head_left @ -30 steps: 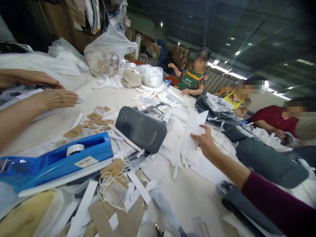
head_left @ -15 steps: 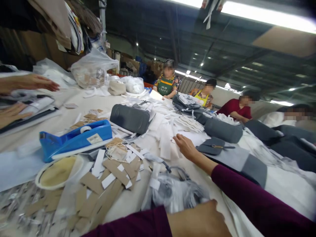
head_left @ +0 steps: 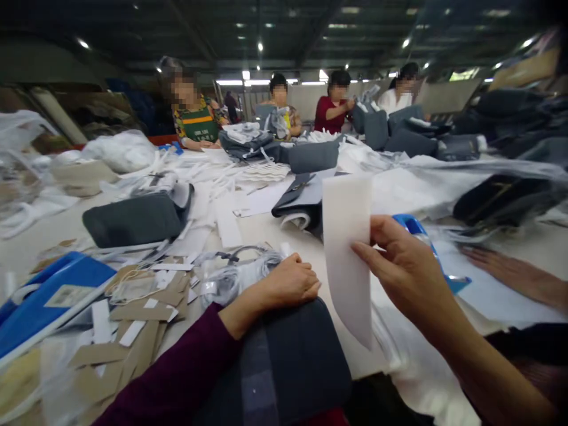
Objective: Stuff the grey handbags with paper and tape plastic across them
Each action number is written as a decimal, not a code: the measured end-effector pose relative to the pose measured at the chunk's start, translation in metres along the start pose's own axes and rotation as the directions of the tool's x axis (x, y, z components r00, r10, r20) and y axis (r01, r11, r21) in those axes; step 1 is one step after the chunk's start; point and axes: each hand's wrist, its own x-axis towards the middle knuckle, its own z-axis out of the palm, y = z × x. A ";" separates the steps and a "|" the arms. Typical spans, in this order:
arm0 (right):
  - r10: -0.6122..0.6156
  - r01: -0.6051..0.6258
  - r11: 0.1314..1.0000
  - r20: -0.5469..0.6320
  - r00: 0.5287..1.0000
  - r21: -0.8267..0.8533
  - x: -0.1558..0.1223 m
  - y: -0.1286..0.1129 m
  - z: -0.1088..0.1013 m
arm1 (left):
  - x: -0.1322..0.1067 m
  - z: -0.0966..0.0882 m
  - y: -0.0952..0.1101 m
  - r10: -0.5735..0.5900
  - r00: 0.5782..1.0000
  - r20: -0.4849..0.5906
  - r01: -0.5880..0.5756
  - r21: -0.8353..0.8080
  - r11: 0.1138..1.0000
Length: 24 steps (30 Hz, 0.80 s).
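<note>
In the head view my left hand point(head_left: 288, 281) is curled closed on the top edge of a dark grey bag point(head_left: 306, 355). The bag stands near the table's front edge, close to my body; its fingertips' grip is hidden from me. A shiny, paler band point(head_left: 258, 378) runs down the bag's face. Between thumb and fingers of my right hand point(head_left: 408, 266), a flat white strip point(head_left: 346, 254) hangs upright, its lower end curved. The strip is held just right of the bag, apart from it. Clear-wrapped grey cords point(head_left: 235, 272) lie behind my left hand.
A blue tape dispenser point(head_left: 66, 290) and cardboard pieces point(head_left: 137, 319) lie left. Another dark bag point(head_left: 137, 219) rests further back. At right are a second blue dispenser point(head_left: 410, 225) and a co-worker's hand point(head_left: 510, 272). Several people point(head_left: 195, 118) work across the table.
My view has swung right and down. The right hand, formerly over the table bare of any strip, now holds one. My left hand has come onto the grey bag, now in view.
</note>
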 end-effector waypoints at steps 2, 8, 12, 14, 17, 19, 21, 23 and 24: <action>0.201 -0.190 0.963 -0.044 0.979 0.189 -0.027 0.033 -0.012 | 0.004 -0.005 0.000 -0.005 0.997 0.073 0.009 -0.052 0.999; 0.396 -0.378 0.900 -0.047 0.917 0.217 -0.055 0.103 0.011 | 0.012 -0.011 0.001 -0.016 0.983 0.185 0.032 -0.080 0.996; 0.331 -0.313 0.939 -0.121 0.936 0.144 -0.038 0.115 0.033 | 0.016 -0.011 -0.002 -0.020 0.973 0.229 0.049 -0.123 0.991; 0.260 -0.242 0.958 -0.109 0.959 0.154 -0.031 0.120 0.043 | 0.017 -0.011 -0.003 -0.024 0.974 0.227 0.059 -0.146 0.988; 0.190 -0.182 0.967 -0.028 0.981 0.178 -0.029 0.127 0.052 | 0.017 -0.011 -0.003 -0.028 0.975 0.221 0.068 -0.175 0.982; 0.195 -0.205 0.952 0.066 0.979 0.227 -0.033 0.130 0.055 | 0.017 -0.012 -0.003 -0.035 0.974 0.226 0.079 -0.184 0.980; 0.210 -0.251 0.925 0.165 0.964 0.285 -0.039 0.131 0.056 | 0.017 -0.012 -0.003 -0.047 0.972 0.232 0.091 -0.183 0.979; 0.215 -0.293 0.896 0.250 0.944 0.335 -0.043 0.130 0.057 | 0.016 -0.012 -0.003 -0.055 0.970 0.236 0.097 -0.173 0.980; 0.217 -0.312 0.882 0.283 0.934 0.355 -0.044 0.129 0.058 | 0.016 -0.013 -0.002 -0.058 0.970 0.235 0.099 -0.166 0.981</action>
